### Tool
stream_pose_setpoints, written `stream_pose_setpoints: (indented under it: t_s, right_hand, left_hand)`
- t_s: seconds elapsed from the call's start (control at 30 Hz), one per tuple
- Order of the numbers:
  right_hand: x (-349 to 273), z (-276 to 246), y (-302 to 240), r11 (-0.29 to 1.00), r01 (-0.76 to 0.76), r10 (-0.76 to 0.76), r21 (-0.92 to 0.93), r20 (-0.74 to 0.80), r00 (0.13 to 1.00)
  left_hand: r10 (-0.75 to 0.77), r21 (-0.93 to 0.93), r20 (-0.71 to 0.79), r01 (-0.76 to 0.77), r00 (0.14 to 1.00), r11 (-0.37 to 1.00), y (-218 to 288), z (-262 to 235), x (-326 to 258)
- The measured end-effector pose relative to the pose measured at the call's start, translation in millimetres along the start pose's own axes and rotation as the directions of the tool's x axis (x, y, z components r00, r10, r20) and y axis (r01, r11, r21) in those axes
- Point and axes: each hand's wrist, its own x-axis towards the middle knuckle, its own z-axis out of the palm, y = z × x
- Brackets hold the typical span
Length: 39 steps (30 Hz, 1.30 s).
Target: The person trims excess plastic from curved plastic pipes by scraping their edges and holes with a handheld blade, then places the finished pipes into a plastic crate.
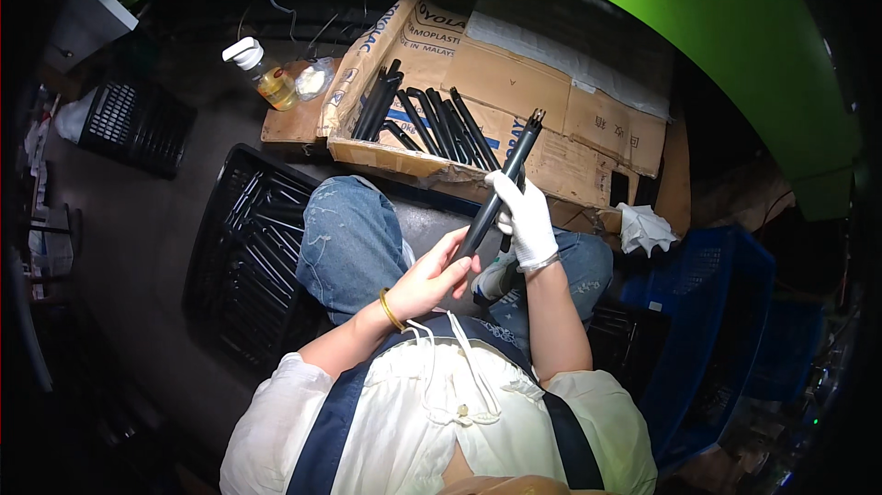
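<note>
A long black plastic tube (521,146) slants away from me over my lap, with small prongs on its far end. My left hand (434,271), bare with a yellow bracelet at the wrist, is closed round its near end. Farther up, my right hand (527,222), in a white glove, grips the same tube from the right side. A short dark piece shows under the gloved fingers; I cannot make out what it is. Beyond my hands, several similar black tubes (439,123) lie in a shallow cardboard box (404,160).
At my left stands a black crate (203,240) full of black tubes, and farther off a black basket (138,123). A bottle (273,82) sits left of the cardboard box. On the right are crumpled white cloth (646,228) and a blue crate (703,288). A green panel (735,27) arches overhead.
</note>
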Motion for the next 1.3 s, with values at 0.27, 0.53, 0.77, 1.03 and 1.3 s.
stream_pose_setpoints:
  t_s: [0.27, 0.53, 0.77, 1.03, 1.3]
  right_hand:
    - [-28.2, -13.4, 22.7, 0.99, -0.113, 0.105, 0.089, 0.091, 0.99]
    - [-35.5, -7.8, 22.8, 0.997, -0.066, 0.067, -0.025, 0.059, 0.996]
    - [-30.9, -6.1, 33.6, 0.98, 0.013, -0.011, -0.201, 0.013, 1.0]
    - [-33.7, -8.0, 23.3, 0.989, -0.144, 0.143, 0.012, 0.069, 0.987]
    - [-48.0, -7.2, 33.9, 0.836, 0.157, -0.132, -0.526, 0.085, 0.988]
  left_hand:
    - [-0.302, -0.322, 0.038, 0.297, 0.953, 0.899, -11.6, -3.8, -1.2]
    - [-0.247, -0.061, 0.034, 0.249, 0.968, 0.967, -18.7, -9.4, -2.8]
    - [-0.166, 0.191, -0.045, 0.171, 0.985, 0.967, -24.7, -9.5, -12.4]
    - [-0.153, -0.11, 0.071, 0.161, 0.986, 0.981, -13.7, -8.3, -14.0]
    - [-0.115, -0.281, -0.212, 0.053, 0.97, 0.958, -13.5, -7.8, -8.0]
